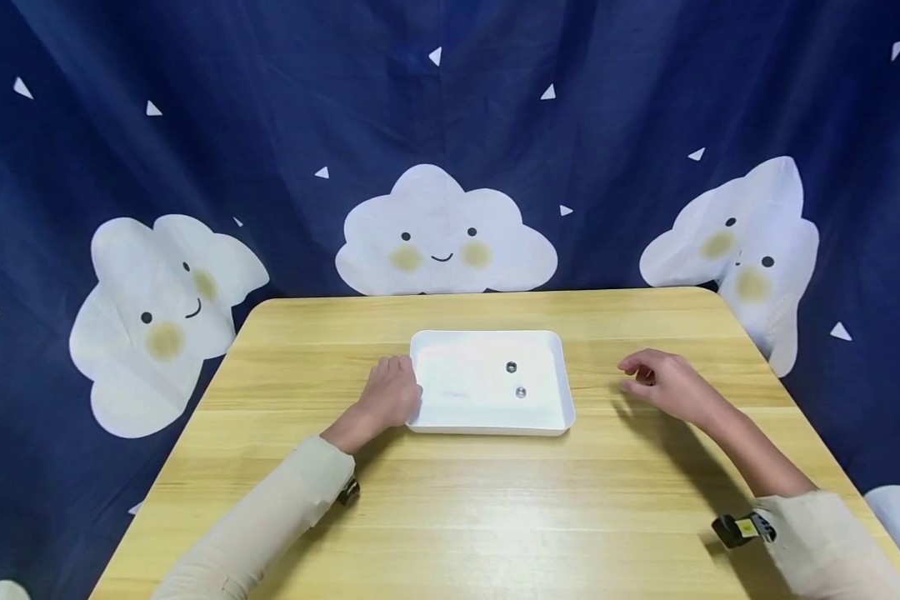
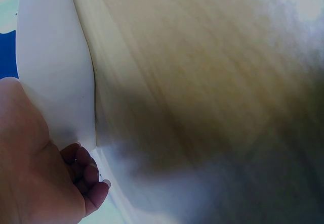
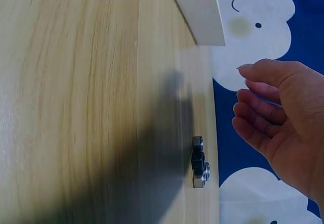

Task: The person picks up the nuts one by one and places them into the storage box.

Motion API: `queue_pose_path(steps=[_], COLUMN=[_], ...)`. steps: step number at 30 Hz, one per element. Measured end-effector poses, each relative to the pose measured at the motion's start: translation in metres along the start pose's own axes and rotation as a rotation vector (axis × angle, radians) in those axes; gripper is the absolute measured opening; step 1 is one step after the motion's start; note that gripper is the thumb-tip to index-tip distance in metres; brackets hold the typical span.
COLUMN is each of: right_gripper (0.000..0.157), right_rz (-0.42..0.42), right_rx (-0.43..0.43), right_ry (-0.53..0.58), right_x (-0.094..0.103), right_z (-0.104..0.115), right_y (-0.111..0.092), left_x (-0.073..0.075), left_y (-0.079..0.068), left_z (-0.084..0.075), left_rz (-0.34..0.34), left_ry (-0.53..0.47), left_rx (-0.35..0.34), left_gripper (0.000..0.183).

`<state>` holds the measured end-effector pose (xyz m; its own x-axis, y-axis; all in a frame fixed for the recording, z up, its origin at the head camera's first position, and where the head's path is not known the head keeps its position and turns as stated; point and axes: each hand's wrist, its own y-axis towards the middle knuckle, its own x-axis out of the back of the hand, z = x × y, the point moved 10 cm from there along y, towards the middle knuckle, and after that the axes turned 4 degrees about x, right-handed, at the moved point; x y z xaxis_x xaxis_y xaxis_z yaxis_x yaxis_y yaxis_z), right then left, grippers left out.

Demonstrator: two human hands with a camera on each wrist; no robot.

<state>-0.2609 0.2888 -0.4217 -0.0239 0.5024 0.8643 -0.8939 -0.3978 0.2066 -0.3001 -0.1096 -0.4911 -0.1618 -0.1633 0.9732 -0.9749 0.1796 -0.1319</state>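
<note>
A shallow white tray point(image 1: 465, 423) rests on the table, and my left hand point(image 1: 392, 390) grips its left side, thumb over the rim. From the left wrist view, the fingers of my left hand point(image 2: 48, 178) curl at the corner of the tray wall point(image 2: 55, 62). Inside the tray lie a dark nut point(image 1: 512, 367) and a silver nut point(image 1: 521, 392). My right hand point(image 1: 671, 385) hovers over the table right of the tray, fingers loosely bent, holding nothing. Several metal nuts point(image 3: 198, 162), silver and dark, lie bunched on the tabletop below it; the hand mostly hides them in the head view.
The light wooden table point(image 1: 465, 517) reaches back to a dark blue curtain point(image 1: 285, 100) printed with white clouds. A small black device point(image 1: 742, 529) sits at the right cuff, and another dark device point(image 1: 348, 490) is at the left cuff.
</note>
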Motion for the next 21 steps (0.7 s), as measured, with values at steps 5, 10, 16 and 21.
queue_pose_path(steps=[5,10,16,21], right_gripper=[0.02,0.021,0.023,0.024], right_rz=[-0.007,-0.011,-0.011,-0.017], right_rx=[-0.007,-0.016,-0.028,-0.031], right_ry=[-0.009,-0.017,-0.02,-0.028], right_x=[0.002,0.001,0.001,0.003], right_z=[-0.001,-0.003,-0.008,-0.013], right_y=[-0.001,-0.003,-0.007,-0.01], left_x=[0.0,0.002,0.002,0.002], left_y=[-0.002,-0.002,-0.003,-0.002], left_z=[0.0,-0.001,0.0,0.0], left_rz=[-0.004,-0.013,-0.004,-0.008], left_ry=[-0.002,-0.006,-0.004,-0.015], left_rx=[-0.013,-0.028,-0.013,-0.009], left_gripper=[0.026,0.026,0.026,0.026])
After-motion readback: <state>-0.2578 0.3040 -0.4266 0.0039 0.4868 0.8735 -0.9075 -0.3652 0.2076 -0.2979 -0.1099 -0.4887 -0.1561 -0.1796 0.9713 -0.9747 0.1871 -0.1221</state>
